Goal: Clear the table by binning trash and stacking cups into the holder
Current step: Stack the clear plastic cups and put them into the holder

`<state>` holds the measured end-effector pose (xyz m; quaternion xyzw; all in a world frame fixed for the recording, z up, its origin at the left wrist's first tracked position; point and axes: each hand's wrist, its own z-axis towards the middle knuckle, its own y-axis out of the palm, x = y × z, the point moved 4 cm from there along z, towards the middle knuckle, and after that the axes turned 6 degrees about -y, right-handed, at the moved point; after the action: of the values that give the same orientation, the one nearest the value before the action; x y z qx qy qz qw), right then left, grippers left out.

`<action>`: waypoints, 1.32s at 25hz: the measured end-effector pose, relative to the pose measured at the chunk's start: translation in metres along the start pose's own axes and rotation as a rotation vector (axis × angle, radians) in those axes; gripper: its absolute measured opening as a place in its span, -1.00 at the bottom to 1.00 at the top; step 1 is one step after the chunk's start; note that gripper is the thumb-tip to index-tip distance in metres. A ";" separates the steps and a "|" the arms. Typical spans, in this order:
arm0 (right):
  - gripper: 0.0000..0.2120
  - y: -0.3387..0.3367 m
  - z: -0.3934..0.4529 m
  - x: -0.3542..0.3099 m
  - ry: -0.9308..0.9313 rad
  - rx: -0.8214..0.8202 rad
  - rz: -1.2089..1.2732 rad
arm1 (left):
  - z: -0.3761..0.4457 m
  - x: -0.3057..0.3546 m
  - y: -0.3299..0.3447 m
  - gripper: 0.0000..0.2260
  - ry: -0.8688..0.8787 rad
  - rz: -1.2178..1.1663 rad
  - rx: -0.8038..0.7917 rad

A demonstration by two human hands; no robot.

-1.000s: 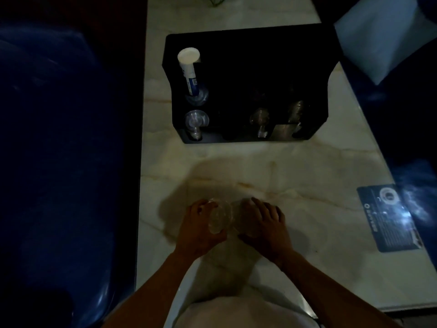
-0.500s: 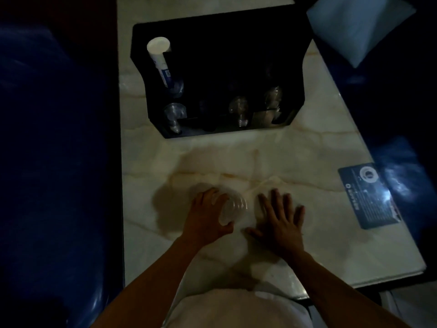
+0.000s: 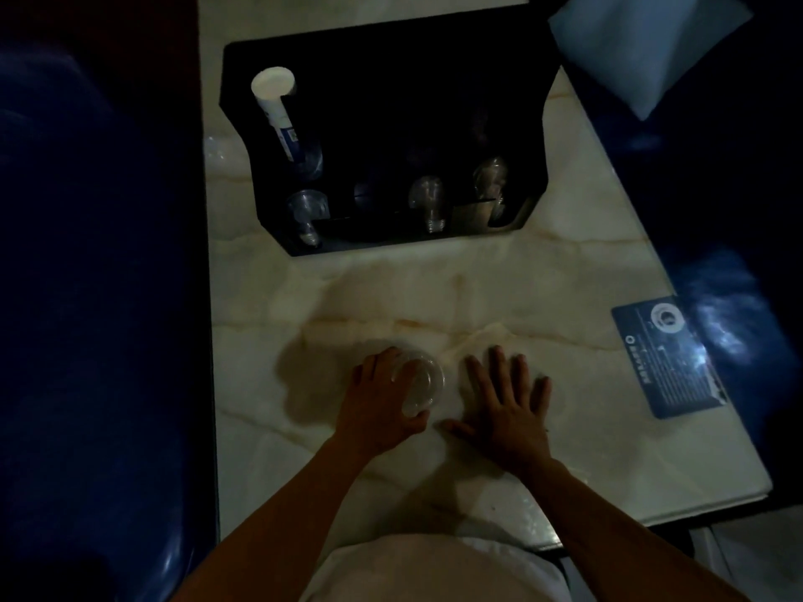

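Observation:
My left hand (image 3: 379, 401) grips a clear plastic cup (image 3: 420, 381) lying on its side on the marble table (image 3: 543, 297), its round end facing right. My right hand (image 3: 506, 404) lies flat on the table just right of the cup, fingers spread, touching nothing else. At the far side stands the black holder (image 3: 434, 71), with several clear cups along its front slots (image 3: 428, 202) and a white tube (image 3: 278, 115) leaning in its left rear corner.
A blue printed card (image 3: 669, 358) lies near the table's right edge. Dark blue seats flank the table on the left (image 3: 87, 297) and right (image 3: 717, 275). A pale cushion (image 3: 643, 45) sits at the top right.
My right hand has let go of the cups and now lies flat beside them. My left hand keeps the cup. The view has shifted slightly.

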<state>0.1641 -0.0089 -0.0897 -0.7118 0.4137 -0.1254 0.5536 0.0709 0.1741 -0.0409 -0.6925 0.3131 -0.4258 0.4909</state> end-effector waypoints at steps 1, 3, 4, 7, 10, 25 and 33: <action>-0.03 0.000 0.000 0.000 0.002 -0.002 0.006 | -0.001 -0.001 0.000 -0.37 0.015 0.008 0.008; -0.03 0.001 0.000 0.001 0.007 -0.007 0.008 | -0.003 -0.003 0.003 -0.36 0.032 0.025 0.002; -0.03 0.001 0.000 0.001 0.009 -0.011 0.003 | -0.004 -0.004 0.004 -0.36 0.030 0.036 -0.005; -0.03 0.001 0.000 0.001 0.010 -0.019 -0.010 | -0.005 -0.006 0.005 -0.33 0.014 0.029 -0.024; -0.04 0.000 -0.001 0.000 0.001 -0.016 -0.014 | -0.008 -0.008 0.005 -0.26 0.019 0.003 -0.045; -0.05 0.000 -0.001 0.000 -0.004 -0.009 0.018 | 0.009 -0.016 0.012 -0.27 0.163 -0.052 -0.120; -0.04 -0.003 -0.001 -0.001 0.003 -0.035 0.010 | 0.013 -0.019 0.019 -0.43 0.132 0.044 -0.194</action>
<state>0.1643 -0.0082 -0.0861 -0.7190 0.4202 -0.1165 0.5412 0.0738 0.1898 -0.0660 -0.7001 0.3998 -0.4273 0.4091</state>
